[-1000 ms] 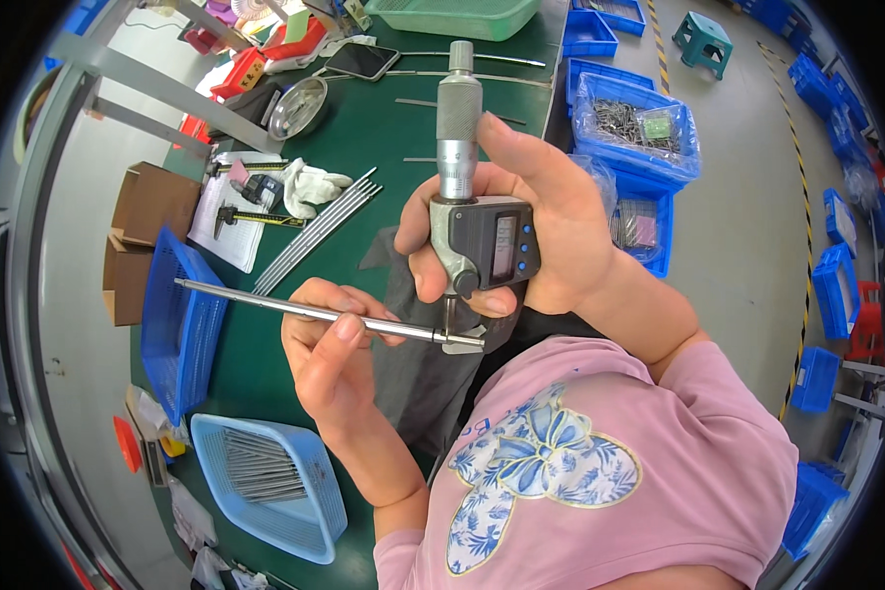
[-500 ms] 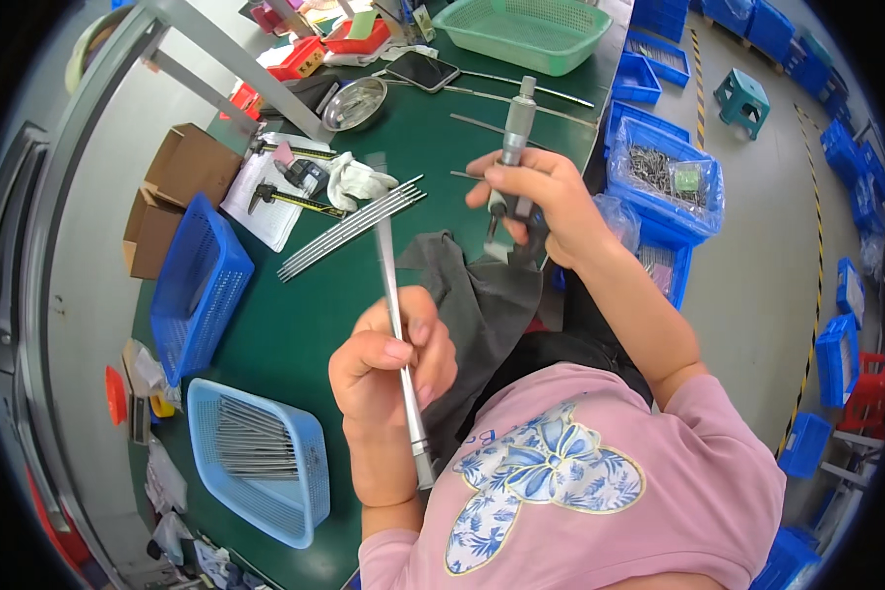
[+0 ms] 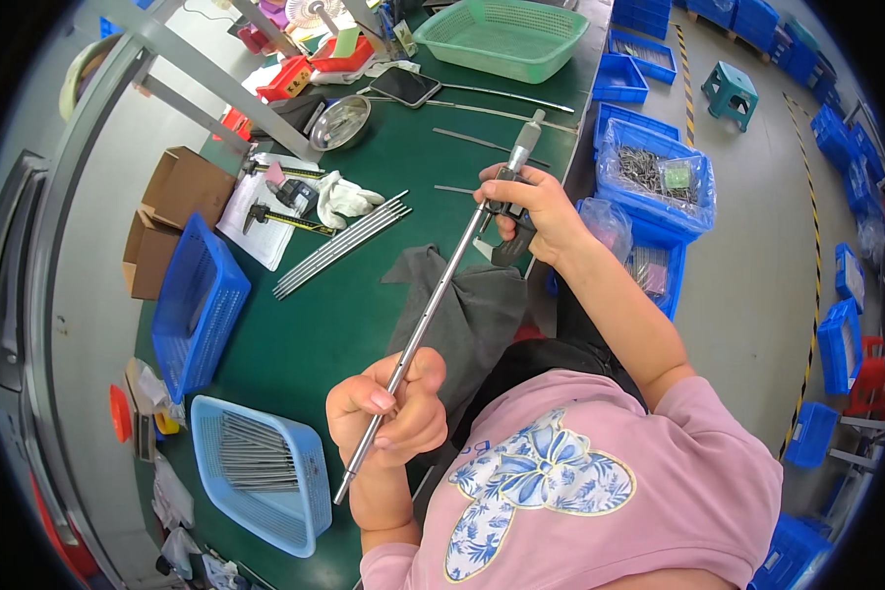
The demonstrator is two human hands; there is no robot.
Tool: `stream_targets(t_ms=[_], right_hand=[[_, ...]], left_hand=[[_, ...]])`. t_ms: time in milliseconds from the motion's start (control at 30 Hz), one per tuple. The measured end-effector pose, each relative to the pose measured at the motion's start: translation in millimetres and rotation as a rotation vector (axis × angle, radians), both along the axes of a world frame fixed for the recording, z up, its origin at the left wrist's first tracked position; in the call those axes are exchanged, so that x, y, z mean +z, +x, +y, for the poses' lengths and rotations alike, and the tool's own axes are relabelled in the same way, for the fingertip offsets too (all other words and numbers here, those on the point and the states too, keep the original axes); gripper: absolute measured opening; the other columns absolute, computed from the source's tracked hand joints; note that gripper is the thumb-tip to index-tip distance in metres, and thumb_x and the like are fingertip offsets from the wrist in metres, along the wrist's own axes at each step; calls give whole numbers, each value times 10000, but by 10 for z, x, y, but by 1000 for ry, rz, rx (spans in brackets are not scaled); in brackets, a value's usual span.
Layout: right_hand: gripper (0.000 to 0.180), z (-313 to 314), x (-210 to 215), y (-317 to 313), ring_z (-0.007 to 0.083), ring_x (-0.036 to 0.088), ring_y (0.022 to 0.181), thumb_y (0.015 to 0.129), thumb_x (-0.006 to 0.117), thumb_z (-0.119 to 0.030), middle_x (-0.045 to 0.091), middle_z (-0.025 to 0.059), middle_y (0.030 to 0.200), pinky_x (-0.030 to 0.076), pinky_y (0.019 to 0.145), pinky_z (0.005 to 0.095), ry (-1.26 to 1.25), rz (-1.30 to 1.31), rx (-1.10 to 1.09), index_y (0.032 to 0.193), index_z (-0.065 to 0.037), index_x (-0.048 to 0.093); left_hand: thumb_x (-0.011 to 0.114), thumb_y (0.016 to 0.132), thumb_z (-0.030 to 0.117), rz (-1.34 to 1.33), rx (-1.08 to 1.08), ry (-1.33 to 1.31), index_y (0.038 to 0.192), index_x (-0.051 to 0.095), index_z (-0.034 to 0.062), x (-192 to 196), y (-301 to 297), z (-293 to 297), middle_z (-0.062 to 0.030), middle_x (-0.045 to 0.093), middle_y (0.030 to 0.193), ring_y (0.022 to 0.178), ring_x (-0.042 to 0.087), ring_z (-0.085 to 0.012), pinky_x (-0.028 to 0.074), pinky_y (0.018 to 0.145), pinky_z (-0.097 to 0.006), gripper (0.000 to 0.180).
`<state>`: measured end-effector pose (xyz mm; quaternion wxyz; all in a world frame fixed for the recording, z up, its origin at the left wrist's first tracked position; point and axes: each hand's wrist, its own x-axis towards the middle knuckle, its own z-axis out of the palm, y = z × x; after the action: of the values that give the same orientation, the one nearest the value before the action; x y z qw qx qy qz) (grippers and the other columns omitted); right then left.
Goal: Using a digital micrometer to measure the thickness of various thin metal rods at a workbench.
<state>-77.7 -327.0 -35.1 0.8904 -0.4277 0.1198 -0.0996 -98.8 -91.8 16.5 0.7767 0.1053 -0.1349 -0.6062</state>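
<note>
Steel rod (image 3: 431,313) appears out of the micrometer's (image 3: 526,143) measuring gap, where its end sat a second ago; now slants near left to far right, so no gauging contact shows. Left hand (image 3: 393,405) clamps its near half, fingers curled; right hand (image 3: 533,208) grips the micrometer, fingertips at the rod's far end, pinch or touch can't tell. Rod slim, polished, dark-flecked; grey cloth (image 3: 462,307) beneath limp, creased.

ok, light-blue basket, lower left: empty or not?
Not empty: thin metal rods lie side by side in the light-blue basket. Depth: cannot tell.
</note>
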Motion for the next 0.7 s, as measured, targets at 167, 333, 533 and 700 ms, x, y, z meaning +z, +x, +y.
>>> stream_targets(t_ms=[167, 333, 533, 700], right_hand=[[216, -13, -42, -68, 91, 425, 439, 690, 616, -68, 551, 85, 717, 338, 388, 224, 32, 7, -27, 866, -6, 508], [264, 158, -49, -165, 98, 432, 477, 719, 594, -67, 515, 81, 816, 360, 420, 230, 251, 60, -23, 949, -22, 470], [211, 559, 294, -453, 115, 450, 451, 732, 588, -69, 537, 100, 781, 371, 405, 243, 324, 39, 10, 908, -11, 487], [241, 498, 445, -606, 124, 446, 430, 800, 508, -188, 546, 131, 741, 367, 398, 235, 8, -90, 86, 937, 7, 472]], left_hand=[[305, 813, 317, 17, 309, 252, 1235, 200, -88, 133, 98, 91, -60, 397, 560, 436, 330, -108, 281, 411, -225, 594], [313, 818, 330, -146, 877, 159, 1265, 172, -36, 52, 160, -44, -75, 419, 675, 551, 364, -130, 306, 481, -236, 595], [402, 852, 151, -569, 1104, 351, 967, 429, 18, -293, 150, -471, -86, 493, 674, 505, 423, -111, 334, 436, -217, 177], [431, 855, 222, -591, 1154, 368, 814, 462, 10, -211, 197, -389, -75, 490, 630, 471, 424, -112, 336, 421, -215, 218]])
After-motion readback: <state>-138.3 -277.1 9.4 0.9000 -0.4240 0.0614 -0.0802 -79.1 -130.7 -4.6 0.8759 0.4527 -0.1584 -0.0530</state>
